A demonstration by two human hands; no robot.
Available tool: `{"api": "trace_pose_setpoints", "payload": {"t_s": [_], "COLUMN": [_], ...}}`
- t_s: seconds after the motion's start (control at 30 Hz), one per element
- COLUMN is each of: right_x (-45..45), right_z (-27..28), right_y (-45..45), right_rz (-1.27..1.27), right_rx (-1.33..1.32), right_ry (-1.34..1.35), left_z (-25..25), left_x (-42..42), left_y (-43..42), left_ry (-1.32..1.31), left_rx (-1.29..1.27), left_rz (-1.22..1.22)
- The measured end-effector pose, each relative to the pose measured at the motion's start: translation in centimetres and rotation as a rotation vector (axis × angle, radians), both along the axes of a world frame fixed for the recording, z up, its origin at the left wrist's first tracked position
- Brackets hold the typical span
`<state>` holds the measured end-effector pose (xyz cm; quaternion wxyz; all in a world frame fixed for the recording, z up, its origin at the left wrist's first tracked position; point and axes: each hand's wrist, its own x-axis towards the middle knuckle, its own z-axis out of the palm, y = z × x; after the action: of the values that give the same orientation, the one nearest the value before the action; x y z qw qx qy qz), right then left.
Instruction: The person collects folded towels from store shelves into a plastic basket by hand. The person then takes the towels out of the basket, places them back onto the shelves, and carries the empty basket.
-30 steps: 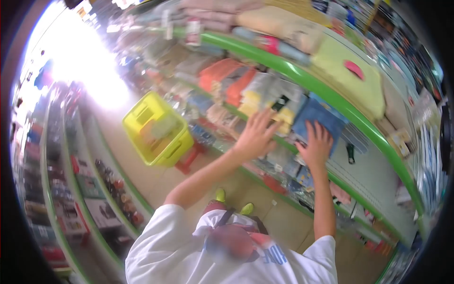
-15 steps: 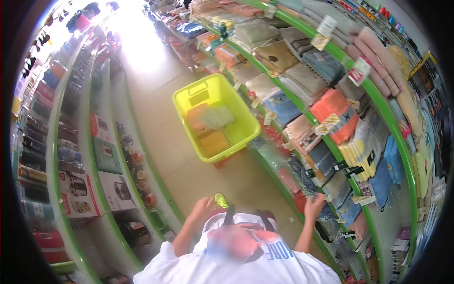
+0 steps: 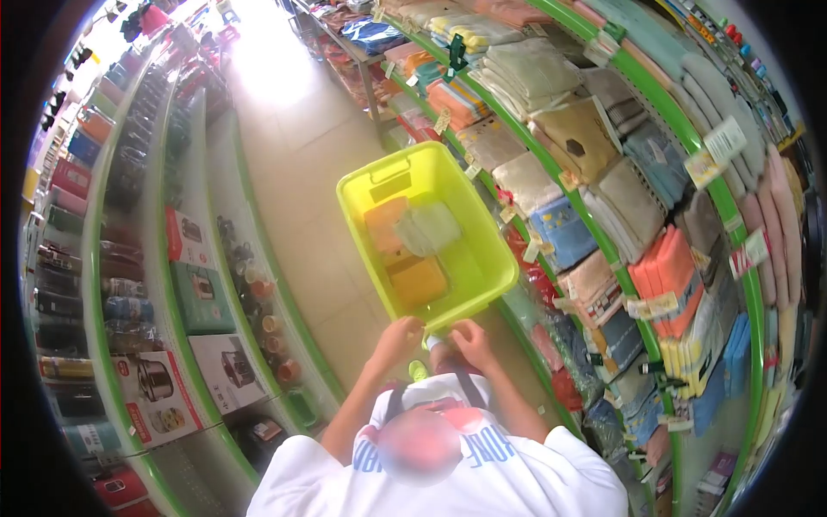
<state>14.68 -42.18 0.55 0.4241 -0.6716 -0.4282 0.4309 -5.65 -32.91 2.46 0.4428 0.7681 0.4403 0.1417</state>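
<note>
A yellow-green plastic basket [image 3: 482, 228] stands on the aisle floor before me. Inside it lie a pale, folded bundle [image 3: 428, 229] and orange items [image 3: 417, 280], whose kind I cannot make out. My left hand [image 3: 399, 342] is at the left part of the near rim, its fingers curled in on the edge. My right hand [image 3: 472, 342] is a little to the right along that same rim, also with bent fingers closed on it. The exact grip under the fingertips is partly hidden.
On the right, green-edged shelves hold folded towels [image 3: 581, 142] with price tags. Left shelves carry boxed pots [image 3: 159, 383] and small jars [image 3: 271, 326]. A rack leg [image 3: 370, 90] stands farther up the aisle. My shoe [image 3: 418, 370] shows below my hands.
Both hands have come forward to the basket's near rim; the right one moved in from beside the right shelf. The basket appears closer and farther right in view.
</note>
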Motion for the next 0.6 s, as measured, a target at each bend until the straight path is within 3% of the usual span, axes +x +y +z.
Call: {"api": "trace_pose_setpoints", "payload": {"t_s": [0.07,0.2,0.33,0.43,0.5,0.53,0.6], "right_x": [-0.2,0.7,2.4,3.7,5.1,5.9,6.7], "right_z": [-0.6,-6.1,-11.9,-21.0,-27.0,-30.0,-34.9], "right_y": [5.0,13.9,19.9,23.7,24.8,25.2,26.2], "right_rz": [-0.002,0.029,-0.107,-0.321,-0.405,-0.454,-0.562], "right_rx": [-0.041,-0.233,-0.481,-0.588,-0.634,-0.583,-0.464], "right_ry": [0.306,0.506,0.642,0.689,0.605,0.69,0.868], "left_z": [-1.0,-5.0,-13.7,-22.1,-22.4,-23.0,-28.7], "left_x": [1.7,3.9,6.3,8.4,10.5,11.5,12.5], "left_y": [2.0,5.7,13.7,19.8,23.6,24.9,26.2], "left_ry": [-0.001,-0.002,0.099,0.045,-0.011,-0.034,-0.362], "left_rx": [0.036,-0.106,-0.787,-0.923,-0.771,-0.695,-0.633], "left_rz": [-0.064,0.094,0.393,0.675,0.747,0.781,0.889]}}
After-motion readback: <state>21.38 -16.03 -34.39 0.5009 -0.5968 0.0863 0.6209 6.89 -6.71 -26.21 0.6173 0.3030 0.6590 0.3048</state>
